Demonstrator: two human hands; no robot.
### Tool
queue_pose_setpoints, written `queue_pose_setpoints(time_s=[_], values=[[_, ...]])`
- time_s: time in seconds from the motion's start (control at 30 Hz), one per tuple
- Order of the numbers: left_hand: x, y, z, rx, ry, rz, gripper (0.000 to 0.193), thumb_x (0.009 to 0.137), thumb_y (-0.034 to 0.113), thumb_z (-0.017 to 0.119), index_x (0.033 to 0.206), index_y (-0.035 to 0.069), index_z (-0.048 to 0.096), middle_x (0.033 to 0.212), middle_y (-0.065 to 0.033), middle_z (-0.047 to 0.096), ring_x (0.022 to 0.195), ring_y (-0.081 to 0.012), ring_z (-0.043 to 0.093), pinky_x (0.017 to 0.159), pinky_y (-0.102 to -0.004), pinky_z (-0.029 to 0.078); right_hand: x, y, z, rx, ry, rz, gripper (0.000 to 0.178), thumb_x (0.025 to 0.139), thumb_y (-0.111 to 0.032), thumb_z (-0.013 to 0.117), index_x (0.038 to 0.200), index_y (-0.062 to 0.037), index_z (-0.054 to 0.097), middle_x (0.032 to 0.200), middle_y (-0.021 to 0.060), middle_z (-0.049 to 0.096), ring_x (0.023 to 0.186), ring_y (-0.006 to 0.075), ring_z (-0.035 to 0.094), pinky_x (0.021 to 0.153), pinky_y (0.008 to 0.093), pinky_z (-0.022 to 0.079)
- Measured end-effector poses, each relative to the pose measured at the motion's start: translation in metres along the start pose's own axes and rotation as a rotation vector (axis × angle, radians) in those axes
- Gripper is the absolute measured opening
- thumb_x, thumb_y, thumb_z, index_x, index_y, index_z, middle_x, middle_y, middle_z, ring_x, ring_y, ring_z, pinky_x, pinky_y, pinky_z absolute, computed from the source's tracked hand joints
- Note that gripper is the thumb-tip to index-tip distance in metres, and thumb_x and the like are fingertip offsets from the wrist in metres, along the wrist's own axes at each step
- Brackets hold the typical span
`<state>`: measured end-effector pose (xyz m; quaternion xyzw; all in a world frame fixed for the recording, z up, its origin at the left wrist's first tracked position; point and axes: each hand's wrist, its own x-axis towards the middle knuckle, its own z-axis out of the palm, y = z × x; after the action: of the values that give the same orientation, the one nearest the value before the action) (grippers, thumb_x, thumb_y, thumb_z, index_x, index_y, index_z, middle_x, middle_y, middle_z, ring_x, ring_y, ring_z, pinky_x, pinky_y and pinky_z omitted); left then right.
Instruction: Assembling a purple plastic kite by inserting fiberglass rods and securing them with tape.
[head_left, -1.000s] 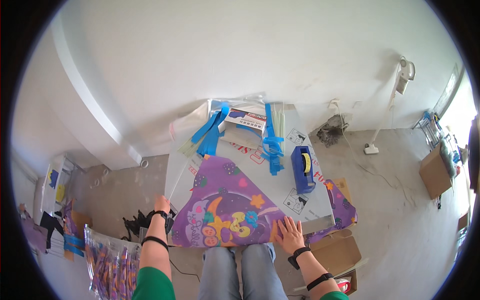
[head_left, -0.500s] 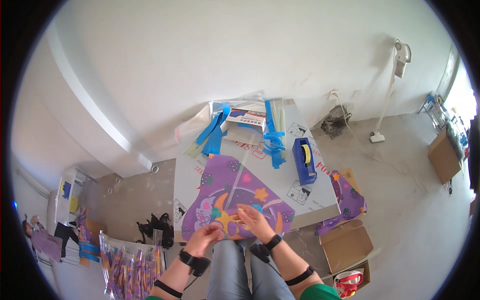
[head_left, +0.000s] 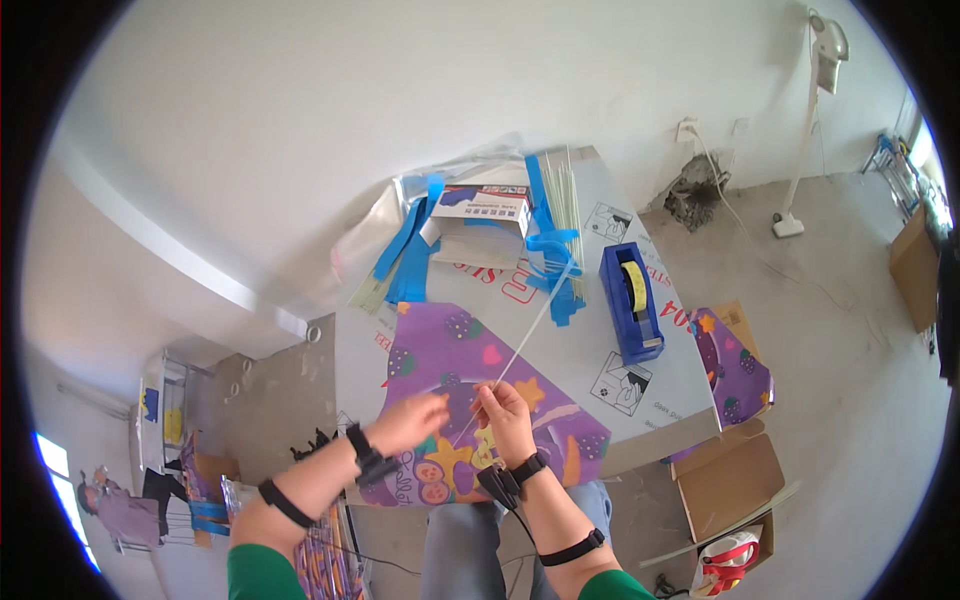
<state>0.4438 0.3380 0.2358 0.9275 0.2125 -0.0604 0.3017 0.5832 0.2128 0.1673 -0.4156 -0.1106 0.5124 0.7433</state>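
Bright daylight, glare at left window (head_left: 62, 490), soft shadows on wall (head_left: 560, 80), fisheye-bent edges

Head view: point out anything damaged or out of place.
A dark, ragged patch interrupts the pale wall low down, below the white socket; it looks like damage, since the wall around it is smooth.

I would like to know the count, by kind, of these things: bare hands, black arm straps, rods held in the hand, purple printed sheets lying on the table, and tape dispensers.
Bare hands: 2, the left hand and the right hand
Black arm straps: 4
Thin white rod: 1
Purple printed sheet on the table: 1
Blue tape dispenser: 1
Total: 9
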Motion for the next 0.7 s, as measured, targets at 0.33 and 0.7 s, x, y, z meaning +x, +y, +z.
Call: queue_pose_setpoints(time_s=[0.33, 0.7], values=[[0.261, -0.085, -0.051, 0.209, 0.409, 0.087, 0.016, 0.084, 0.009, 0.053, 0.093, 0.004, 0.065, 0.093, -0.0176, 0.062, 0.090, -0.0353, 0.058, 0.078, -0.0424, 0.048, 0.018, 0.006, -0.015, -0.073, 0.115, 0.039, 0.018, 0.094, -0.021, 0.053, 0.097, -0.0042, 0.058, 0.074, -0.0022, 0.058, 0.063, 0.0038, 0.050, 0.055, 0.0187, 0.041], [0.363, -0.116, -0.024, 0.410, 0.443, -0.121, 0.027, 0.078, 0.005, 0.048, 0.097, 0.010, 0.067, 0.101, -0.0209, 0.062, 0.094, -0.0367, 0.059, 0.082, -0.0444, 0.047, 0.011, -0.001, -0.014, -0.019, 0.106, 0.135, 0.018, 0.094, -0.020, 0.054, 0.101, -0.0042, 0.058, 0.078, -0.0011, 0.059, 0.068, 0.0043, 0.052, 0.060, 0.0184, 0.042]])
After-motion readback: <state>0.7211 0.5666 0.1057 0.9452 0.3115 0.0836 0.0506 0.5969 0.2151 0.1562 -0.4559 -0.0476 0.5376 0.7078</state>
